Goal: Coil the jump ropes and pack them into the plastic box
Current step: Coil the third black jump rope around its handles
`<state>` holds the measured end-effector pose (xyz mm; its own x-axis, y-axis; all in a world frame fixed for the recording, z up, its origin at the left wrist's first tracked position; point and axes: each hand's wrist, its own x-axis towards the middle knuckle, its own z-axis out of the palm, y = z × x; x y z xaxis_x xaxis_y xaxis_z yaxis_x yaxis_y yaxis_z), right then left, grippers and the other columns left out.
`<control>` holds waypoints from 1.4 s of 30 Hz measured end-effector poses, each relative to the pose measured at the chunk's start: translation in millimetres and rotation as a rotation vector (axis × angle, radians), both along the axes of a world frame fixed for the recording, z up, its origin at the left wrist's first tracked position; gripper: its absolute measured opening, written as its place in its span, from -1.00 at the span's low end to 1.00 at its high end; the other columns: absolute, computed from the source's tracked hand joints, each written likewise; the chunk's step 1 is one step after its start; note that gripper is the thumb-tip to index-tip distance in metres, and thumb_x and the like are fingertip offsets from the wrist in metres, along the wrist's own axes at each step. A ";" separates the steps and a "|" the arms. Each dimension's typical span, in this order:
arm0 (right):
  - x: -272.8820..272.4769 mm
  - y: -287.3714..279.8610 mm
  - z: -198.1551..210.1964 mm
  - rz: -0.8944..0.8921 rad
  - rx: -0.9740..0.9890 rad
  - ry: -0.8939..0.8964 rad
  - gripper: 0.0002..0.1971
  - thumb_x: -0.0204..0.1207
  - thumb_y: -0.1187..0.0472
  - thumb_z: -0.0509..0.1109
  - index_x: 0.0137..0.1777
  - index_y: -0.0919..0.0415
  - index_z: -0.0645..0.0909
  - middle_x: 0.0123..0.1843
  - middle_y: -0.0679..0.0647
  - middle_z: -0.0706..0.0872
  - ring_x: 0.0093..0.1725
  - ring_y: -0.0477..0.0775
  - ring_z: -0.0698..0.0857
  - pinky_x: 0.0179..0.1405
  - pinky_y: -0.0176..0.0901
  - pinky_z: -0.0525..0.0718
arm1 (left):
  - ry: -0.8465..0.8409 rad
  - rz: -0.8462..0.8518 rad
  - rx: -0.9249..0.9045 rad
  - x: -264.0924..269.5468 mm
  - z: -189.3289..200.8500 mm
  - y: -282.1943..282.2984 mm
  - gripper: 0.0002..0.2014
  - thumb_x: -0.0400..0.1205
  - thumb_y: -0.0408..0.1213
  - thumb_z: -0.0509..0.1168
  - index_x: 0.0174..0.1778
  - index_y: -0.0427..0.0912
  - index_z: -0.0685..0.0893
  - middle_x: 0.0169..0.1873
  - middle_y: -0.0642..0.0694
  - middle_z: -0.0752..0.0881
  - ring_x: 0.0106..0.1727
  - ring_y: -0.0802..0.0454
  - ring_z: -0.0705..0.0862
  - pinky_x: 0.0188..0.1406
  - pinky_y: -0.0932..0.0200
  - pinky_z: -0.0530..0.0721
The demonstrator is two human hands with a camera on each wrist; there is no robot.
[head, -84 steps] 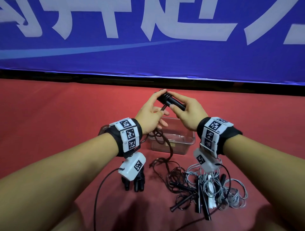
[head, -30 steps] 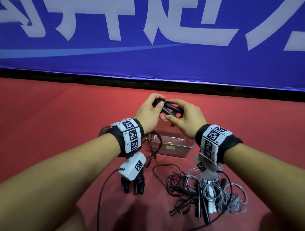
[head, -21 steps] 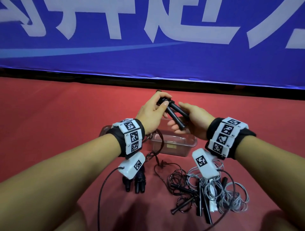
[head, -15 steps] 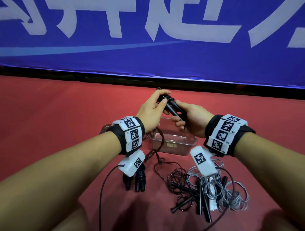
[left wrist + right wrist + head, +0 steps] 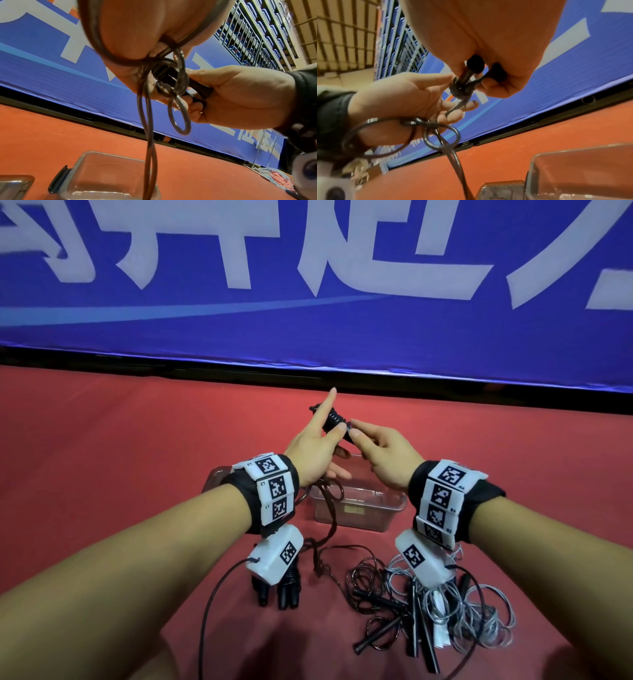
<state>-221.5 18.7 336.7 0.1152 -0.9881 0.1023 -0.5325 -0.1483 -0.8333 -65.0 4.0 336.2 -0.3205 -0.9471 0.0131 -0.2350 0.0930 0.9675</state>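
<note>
Jump rope handles (image 5: pixel 337 424), black and held side by side, sit in the air above the plastic box (image 5: pixel 356 510), with dark cord (image 5: pixel 147 121) wound in tight turns round their upper ends. From those turns the cord drops in a doubled strand past the left palm, makes small loops below the hands and trails down to the red floor (image 5: pixel 102 457) in front of the box. The right hand (image 5: pixel 387 457) has its fingers curled round the lower ends of both handles. The left hand (image 5: pixel 313 450) pinches the wrapped part with its thumb while its index finger points straight up and the other fingers lie loosely spread beneath; a loop of cord also rings that wrist. The clear box stands open on the floor just beyond the wrists, its lid (image 5: pixel 15 188) lying beside it on the left. Nearer the person, a bundled rope with black handles (image 5: pixel 277 590) lies under the left wrist, and a tangled heap of black and grey ropes (image 5: pixel 442 611) lies under the right. A blue banner (image 5: pixel 308 268) with white lettering stands behind.
</note>
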 end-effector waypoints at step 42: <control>-20.4 5.0 6.3 0.008 -0.034 -0.233 -0.64 0.61 0.36 0.46 0.38 0.10 0.65 -0.15 0.07 0.75 -0.32 0.09 0.69 -0.24 -0.05 0.80 | 0.113 -0.135 0.064 5.6 10.6 6.3 -0.35 0.84 -0.29 0.11 0.71 0.46 0.09 -0.18 -0.43 0.78 -0.29 -0.22 0.82 -0.17 -0.01 0.80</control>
<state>-241.8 23.7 343.0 0.0928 -0.9828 0.1598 -0.3246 -0.1816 -0.9283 -59.3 10.3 346.8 -0.4443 -0.8959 -0.0027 -0.1143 0.0537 0.9920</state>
